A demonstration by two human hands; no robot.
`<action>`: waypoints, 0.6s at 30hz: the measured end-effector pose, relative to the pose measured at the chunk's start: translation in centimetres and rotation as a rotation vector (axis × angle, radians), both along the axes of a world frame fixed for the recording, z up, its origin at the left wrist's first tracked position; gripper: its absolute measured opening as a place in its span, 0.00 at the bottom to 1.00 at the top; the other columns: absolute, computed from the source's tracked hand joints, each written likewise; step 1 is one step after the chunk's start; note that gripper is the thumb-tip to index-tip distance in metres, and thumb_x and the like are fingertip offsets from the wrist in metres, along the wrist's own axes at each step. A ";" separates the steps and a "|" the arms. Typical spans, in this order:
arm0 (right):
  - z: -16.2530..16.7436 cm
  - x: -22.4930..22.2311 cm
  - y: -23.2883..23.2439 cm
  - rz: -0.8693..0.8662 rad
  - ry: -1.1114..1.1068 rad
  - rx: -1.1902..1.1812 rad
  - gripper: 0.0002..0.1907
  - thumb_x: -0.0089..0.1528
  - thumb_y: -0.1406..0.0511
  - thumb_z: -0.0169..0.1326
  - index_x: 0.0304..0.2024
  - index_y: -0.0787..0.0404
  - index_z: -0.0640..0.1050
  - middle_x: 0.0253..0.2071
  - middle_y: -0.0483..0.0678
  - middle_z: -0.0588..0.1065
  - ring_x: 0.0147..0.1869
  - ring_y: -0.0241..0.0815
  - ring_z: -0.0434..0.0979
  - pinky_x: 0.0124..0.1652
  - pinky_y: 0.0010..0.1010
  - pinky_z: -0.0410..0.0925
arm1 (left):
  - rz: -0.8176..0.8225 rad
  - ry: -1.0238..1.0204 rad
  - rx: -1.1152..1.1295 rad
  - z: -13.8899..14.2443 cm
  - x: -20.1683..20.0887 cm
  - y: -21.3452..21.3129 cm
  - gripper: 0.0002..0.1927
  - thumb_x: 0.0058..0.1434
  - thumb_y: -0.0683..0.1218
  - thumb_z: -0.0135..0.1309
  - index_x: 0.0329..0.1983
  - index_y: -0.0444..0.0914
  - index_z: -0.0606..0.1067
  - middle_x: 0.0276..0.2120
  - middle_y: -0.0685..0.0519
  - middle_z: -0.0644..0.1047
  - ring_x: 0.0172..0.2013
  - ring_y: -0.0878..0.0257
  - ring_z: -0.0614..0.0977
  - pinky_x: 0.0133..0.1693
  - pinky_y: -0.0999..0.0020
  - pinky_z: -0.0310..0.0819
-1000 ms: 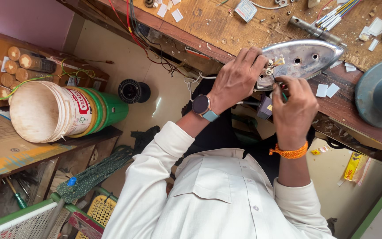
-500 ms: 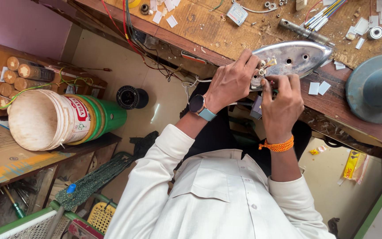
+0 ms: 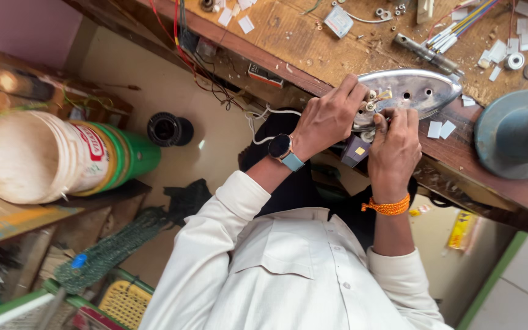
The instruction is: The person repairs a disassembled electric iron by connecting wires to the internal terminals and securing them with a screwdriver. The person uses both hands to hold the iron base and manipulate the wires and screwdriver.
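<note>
A shiny metal iron soleplate (image 3: pixel 420 88) lies at the front edge of a worn wooden workbench (image 3: pixel 313 43). My left hand (image 3: pixel 328 116), with a watch on its wrist, grips the plate's rear end and steadies it. My right hand (image 3: pixel 395 150), with an orange thread band on its wrist, is curled tight against the brass terminals at that rear end. Its fingers pinch what looks like a small tool, mostly hidden. A small dark purple block (image 3: pixel 357 150) shows just below the two hands.
On the bench lie paper scraps, a metal tube (image 3: pixel 426 52), coloured wires, washers and a grey-blue round object (image 3: pixel 514 134). A white and green bucket (image 3: pixel 62 156), a black spool (image 3: pixel 166 129) and red and black cables (image 3: pixel 181 36) are off to the left.
Both hands stay on the soleplate's rear end. My right hand has closed in tighter on the terminals, and the view has shifted slightly.
</note>
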State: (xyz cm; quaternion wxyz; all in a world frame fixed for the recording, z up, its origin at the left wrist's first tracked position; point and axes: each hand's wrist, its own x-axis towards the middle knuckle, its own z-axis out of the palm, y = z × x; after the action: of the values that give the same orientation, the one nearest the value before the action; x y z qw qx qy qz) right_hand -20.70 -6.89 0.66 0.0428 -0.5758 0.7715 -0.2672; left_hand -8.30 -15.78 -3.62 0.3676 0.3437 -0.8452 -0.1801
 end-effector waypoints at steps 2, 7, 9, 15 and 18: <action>-0.2 0.5 -0.1 -0.010 0.035 -0.011 0.08 0.71 0.66 0.57 0.45 0.66 0.74 0.47 0.58 0.72 0.44 0.62 0.77 0.39 0.51 0.69 | 0.022 -0.058 0.035 -0.5 0.0 0.1 0.12 0.60 0.34 0.55 0.46 0.33 0.69 0.46 0.45 0.73 0.37 0.50 0.86 0.29 0.63 0.81; -0.3 0.9 0.1 0.000 0.052 -0.128 0.08 0.68 0.68 0.62 0.43 0.67 0.77 0.47 0.58 0.73 0.45 0.58 0.78 0.42 0.48 0.70 | 0.017 0.009 -0.029 -1.2 0.2 -0.2 0.15 0.56 0.34 0.55 0.47 0.32 0.70 0.47 0.43 0.73 0.40 0.48 0.85 0.32 0.64 0.83; -0.5 0.8 0.1 -0.003 0.061 -0.146 0.07 0.66 0.69 0.64 0.42 0.66 0.79 0.46 0.55 0.74 0.45 0.55 0.79 0.43 0.47 0.70 | -0.006 0.064 -0.087 -1.4 0.4 -0.7 0.16 0.54 0.34 0.54 0.47 0.33 0.70 0.47 0.43 0.73 0.41 0.47 0.84 0.34 0.65 0.83; -2.0 1.0 -0.6 0.027 -0.036 -0.295 0.05 0.68 0.72 0.61 0.47 0.64 0.80 0.50 0.53 0.75 0.50 0.50 0.81 0.49 0.40 0.76 | -0.081 0.000 -0.043 -1.0 1.2 -1.2 0.14 0.58 0.34 0.55 0.47 0.34 0.71 0.46 0.48 0.75 0.43 0.51 0.85 0.35 0.64 0.83; -2.0 0.5 -0.8 -0.007 0.039 -0.263 0.04 0.67 0.70 0.63 0.43 0.64 0.80 0.47 0.53 0.76 0.49 0.51 0.80 0.46 0.42 0.74 | -0.077 0.013 -0.113 -0.6 1.4 -1.3 0.15 0.58 0.36 0.55 0.48 0.35 0.71 0.47 0.48 0.74 0.43 0.52 0.83 0.37 0.62 0.82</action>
State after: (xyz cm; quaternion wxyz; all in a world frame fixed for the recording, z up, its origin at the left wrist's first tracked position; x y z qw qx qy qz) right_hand -20.23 -7.66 -1.32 -0.0492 -0.5787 0.7325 -0.3551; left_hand -6.92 -17.09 -4.26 0.3848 0.2887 -0.8640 -0.1486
